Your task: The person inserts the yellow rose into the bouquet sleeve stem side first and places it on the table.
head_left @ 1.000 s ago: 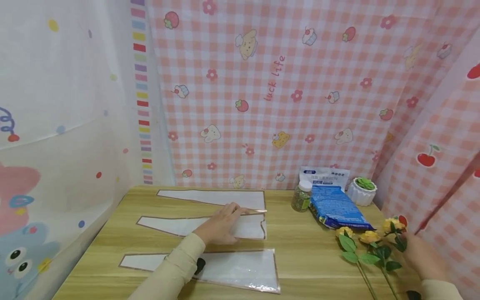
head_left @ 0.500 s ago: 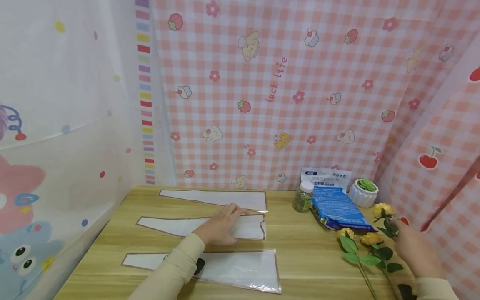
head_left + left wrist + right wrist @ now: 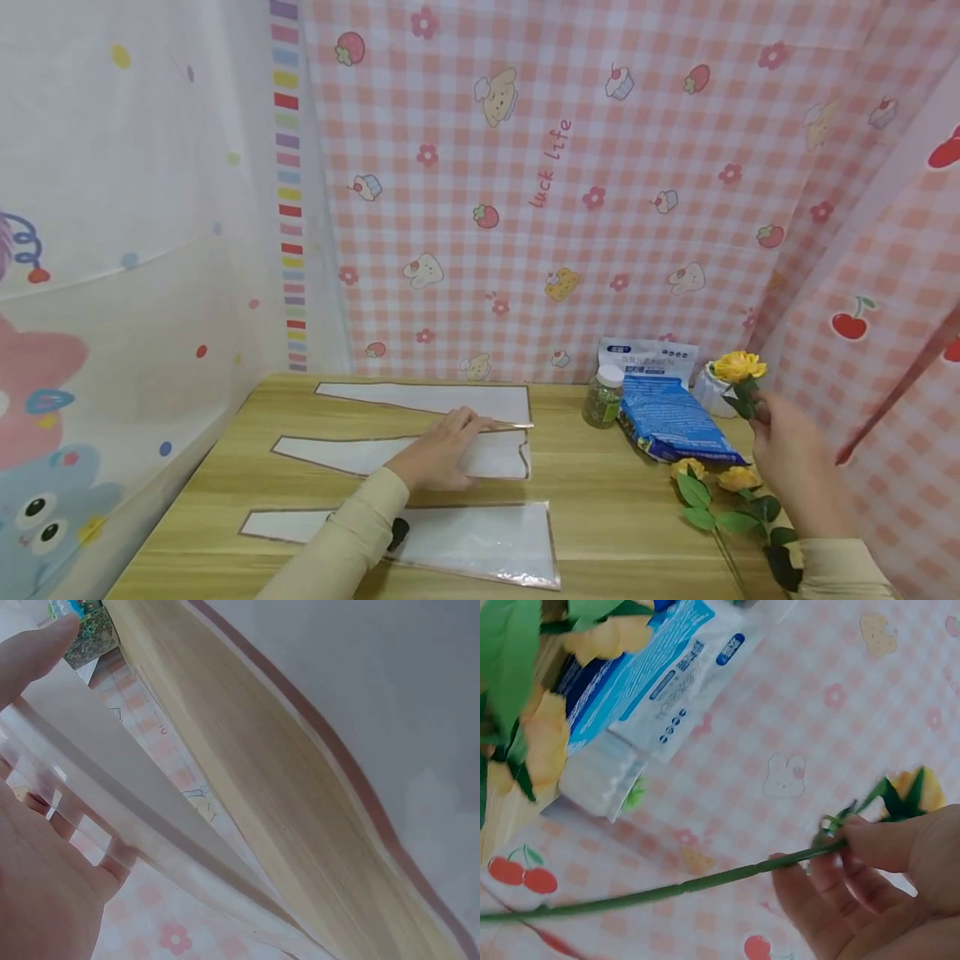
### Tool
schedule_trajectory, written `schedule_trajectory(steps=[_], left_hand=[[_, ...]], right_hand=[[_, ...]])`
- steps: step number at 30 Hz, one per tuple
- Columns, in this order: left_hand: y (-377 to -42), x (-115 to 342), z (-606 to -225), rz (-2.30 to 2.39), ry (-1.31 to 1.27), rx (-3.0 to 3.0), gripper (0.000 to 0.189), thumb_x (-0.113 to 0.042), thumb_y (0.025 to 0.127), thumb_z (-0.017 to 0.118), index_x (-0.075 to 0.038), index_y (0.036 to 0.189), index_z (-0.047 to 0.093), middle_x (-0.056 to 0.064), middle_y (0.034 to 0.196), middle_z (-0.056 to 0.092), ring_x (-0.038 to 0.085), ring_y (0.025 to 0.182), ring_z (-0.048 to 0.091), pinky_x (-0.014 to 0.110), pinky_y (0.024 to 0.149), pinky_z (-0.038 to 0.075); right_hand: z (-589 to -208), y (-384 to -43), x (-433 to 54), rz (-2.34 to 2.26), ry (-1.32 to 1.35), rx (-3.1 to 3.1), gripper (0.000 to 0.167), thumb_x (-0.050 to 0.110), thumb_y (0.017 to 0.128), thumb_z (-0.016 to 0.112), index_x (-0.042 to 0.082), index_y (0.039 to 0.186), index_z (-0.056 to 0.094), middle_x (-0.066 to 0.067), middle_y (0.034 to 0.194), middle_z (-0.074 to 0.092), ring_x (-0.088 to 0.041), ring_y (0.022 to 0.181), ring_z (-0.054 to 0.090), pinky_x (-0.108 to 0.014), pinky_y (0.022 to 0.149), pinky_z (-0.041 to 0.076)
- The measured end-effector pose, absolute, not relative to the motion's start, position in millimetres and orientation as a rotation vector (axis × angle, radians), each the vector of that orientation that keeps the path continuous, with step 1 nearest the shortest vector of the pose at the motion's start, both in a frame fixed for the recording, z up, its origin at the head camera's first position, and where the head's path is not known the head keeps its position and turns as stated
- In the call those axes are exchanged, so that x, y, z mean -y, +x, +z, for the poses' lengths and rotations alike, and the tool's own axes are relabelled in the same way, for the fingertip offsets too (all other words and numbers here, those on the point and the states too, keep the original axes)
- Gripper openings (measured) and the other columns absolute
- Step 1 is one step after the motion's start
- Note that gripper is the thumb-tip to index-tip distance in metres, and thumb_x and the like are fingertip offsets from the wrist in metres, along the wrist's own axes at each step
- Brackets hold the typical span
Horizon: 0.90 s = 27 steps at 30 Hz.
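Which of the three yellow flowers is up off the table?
The yellow flower overlapping the white pot in the head view: the right hand holds it up by its green stem, while the other two flowers lie on the table.

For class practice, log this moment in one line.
right hand: holds yellow flower; left hand: touches middle sheet; table: two more flowers

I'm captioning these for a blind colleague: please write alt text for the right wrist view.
A right hand pinches the green stem of a yellow flower in front of a pink-checked cloth. At left are more yellow flowers, blue and white packaging and a white pot.
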<state>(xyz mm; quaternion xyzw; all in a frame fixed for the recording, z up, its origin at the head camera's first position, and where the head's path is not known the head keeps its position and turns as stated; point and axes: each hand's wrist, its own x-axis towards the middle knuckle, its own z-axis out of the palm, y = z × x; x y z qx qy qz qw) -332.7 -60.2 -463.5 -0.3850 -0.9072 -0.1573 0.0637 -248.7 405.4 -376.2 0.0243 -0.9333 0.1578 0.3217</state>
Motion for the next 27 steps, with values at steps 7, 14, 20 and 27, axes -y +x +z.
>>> schedule_trajectory(steps=[7, 14, 20, 27], left_hand=[[-334, 62, -466, -0.472, -1.156, 2.750, 0.088, -0.032, 0.077, 0.089, -0.019, 0.149, 0.041, -0.002, 0.121, 0.044, 0.014, 0.111, 0.046, 0.039, 0.100, 0.046], [-335, 61, -466, -0.455, -1.134, 2.751, 0.089, -0.031, 0.076, 0.088, -0.020, 0.150, 0.040, -0.002, 0.122, 0.044, 0.014, 0.111, 0.046, 0.039, 0.101, 0.045], [-335, 60, -464, -0.458, -1.128, 2.760, 0.087, -0.032, 0.077, 0.088, -0.021, 0.149, 0.040, -0.001, 0.124, 0.044, 0.015, 0.113, 0.045, 0.039, 0.103, 0.045], [-336, 57, -464, -0.465, -1.137, 2.738, 0.084, -0.032, 0.078, 0.087, -0.019, 0.148, 0.041, 0.000, 0.123, 0.045, 0.016, 0.112, 0.046, 0.039, 0.102, 0.045]], right_hand=[[-370, -254, -381, 0.495, 0.091, 2.237, 0.027, -0.008, 0.088, 0.069, -0.007, 0.113, 0.060, -0.024, 0.087, 0.064, -0.038, 0.075, 0.060, -0.051, 0.064, 0.047], [-360, -249, -360, 0.664, -0.023, 2.144, 0.031, 0.000, 0.091, 0.070, -0.004, 0.121, 0.061, -0.021, 0.097, 0.067, -0.016, 0.086, 0.060, -0.015, 0.071, 0.038], [-353, -241, -344, 0.715, 0.059, 1.987, 0.025, -0.004, 0.091, 0.069, -0.008, 0.114, 0.060, -0.021, 0.093, 0.064, 0.016, 0.088, 0.041, -0.010, 0.077, 0.033], [-349, -238, -328, 0.856, 0.146, 1.868, 0.024, -0.009, 0.089, 0.069, -0.013, 0.111, 0.059, 0.004, 0.091, 0.059, 0.014, 0.080, 0.052, -0.003, 0.071, 0.043]])
